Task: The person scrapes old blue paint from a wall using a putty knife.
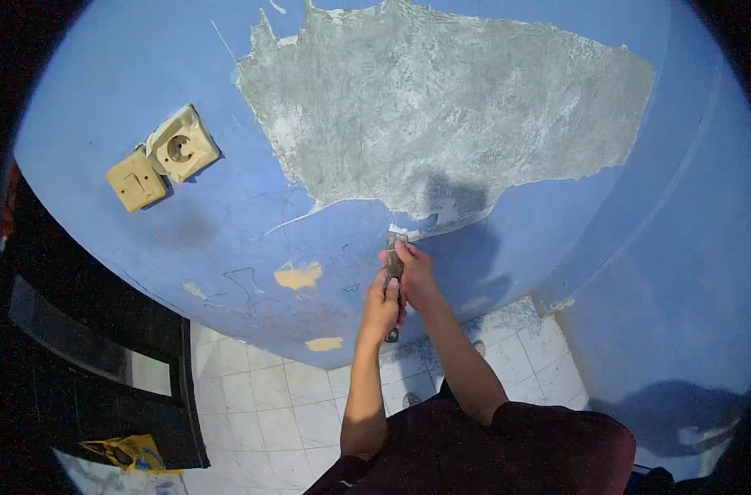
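Both my hands are closed around one scraper [397, 241], a flat-bladed tool with a dark handle. My left hand [380, 312] wraps the lower handle, whose end sticks out below it. Higher up, close to the blade, my right hand [417, 271] grips the same tool. The blade end meets the wall at the lower edge of a large bare grey patch [449, 107], where the blue paint [342, 239] ends in a ragged border. A lifted bit of blue paint [421, 223] shows just above the blade.
A cream wall socket [183, 147] and a light switch [136, 180] are at the left. Small pale yellow patches [298, 275] mark the lower wall. White floor tiles [260, 388] lie below. At bottom left is a yellow bag [132, 452], and a wall corner rises at right.
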Demonstrator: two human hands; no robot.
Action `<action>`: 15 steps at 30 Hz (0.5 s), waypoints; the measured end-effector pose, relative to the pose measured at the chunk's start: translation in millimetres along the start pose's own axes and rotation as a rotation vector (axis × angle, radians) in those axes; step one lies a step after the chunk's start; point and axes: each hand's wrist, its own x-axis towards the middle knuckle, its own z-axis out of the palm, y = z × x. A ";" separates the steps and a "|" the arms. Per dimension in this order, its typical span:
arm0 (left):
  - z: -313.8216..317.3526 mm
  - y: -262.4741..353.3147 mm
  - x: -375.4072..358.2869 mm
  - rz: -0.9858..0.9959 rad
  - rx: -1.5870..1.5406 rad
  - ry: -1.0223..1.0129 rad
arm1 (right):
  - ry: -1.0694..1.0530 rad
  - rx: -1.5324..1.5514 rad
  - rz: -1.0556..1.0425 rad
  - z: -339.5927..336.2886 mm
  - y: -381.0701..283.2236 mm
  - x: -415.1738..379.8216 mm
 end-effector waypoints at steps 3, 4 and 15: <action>-4.4 -13.5 9.9 0.085 0.168 0.002 | -0.060 -0.046 0.073 3.8 -2.9 -2.6; -5.2 -15.6 13.2 0.178 0.340 0.024 | -0.085 -0.038 0.069 4.9 -2.6 -2.0; -0.1 6.9 17.8 0.185 0.680 0.131 | -0.170 0.082 0.171 -4.7 7.6 10.5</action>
